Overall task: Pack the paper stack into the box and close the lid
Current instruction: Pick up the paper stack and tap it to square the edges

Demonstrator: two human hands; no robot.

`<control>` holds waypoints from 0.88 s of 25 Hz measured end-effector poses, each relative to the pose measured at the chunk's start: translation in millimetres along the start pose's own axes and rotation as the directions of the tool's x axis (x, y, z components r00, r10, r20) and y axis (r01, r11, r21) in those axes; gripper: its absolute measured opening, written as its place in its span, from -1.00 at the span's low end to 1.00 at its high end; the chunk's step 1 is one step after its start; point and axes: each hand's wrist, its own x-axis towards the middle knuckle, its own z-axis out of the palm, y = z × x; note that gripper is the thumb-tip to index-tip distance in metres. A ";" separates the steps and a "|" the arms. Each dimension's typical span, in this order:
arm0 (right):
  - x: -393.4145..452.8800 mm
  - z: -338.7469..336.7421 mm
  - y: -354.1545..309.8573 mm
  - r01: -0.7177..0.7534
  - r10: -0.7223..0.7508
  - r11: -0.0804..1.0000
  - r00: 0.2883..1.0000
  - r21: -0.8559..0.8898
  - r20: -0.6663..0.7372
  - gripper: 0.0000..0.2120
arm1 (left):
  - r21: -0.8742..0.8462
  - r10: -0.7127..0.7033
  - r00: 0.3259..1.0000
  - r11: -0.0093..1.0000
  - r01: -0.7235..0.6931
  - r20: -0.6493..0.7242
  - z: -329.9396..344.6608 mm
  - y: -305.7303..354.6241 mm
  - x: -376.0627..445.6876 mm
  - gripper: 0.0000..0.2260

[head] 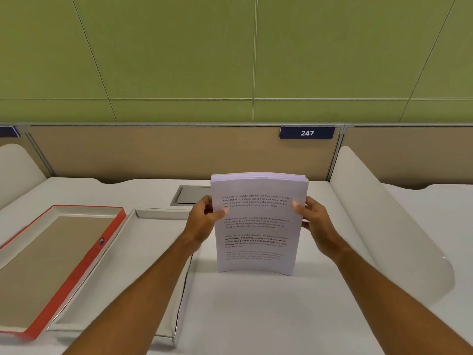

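A thick paper stack [257, 226] with printed text stands upright on its bottom edge on the white desk, right of centre. My left hand [203, 219] grips its left edge and my right hand [311, 219] grips its right edge. To the left lies the open white box [158, 213], partly hidden by my left forearm. The red-edged lid [76, 265] lies upside down further left, its brown inside facing up.
A grey cable hatch [190, 195] is set in the desk behind the stack. A tan partition with a "247" label [307, 132] closes the back. A curved white divider [384, 221] rises at the right, another at far left.
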 end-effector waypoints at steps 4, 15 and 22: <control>20.6 17.9 -40.1 0.024 -0.025 1.000 0.989 -0.008 -0.147 -0.55 | -0.211 -0.074 0.993 0.976 0.054 -0.091 14.0 41.7 15.7 -0.42; 36.1 33.7 -50.1 -0.103 0.091 0.994 0.933 -0.018 -0.348 -0.51 | -0.232 -0.192 0.954 0.963 0.138 -0.229 18.1 57.0 29.9 -0.66; 27.6 25.6 -38.8 0.004 0.008 0.997 0.991 0.082 -0.137 -0.58 | -0.420 0.024 0.999 0.907 -0.003 0.043 10.6 40.3 23.4 -0.55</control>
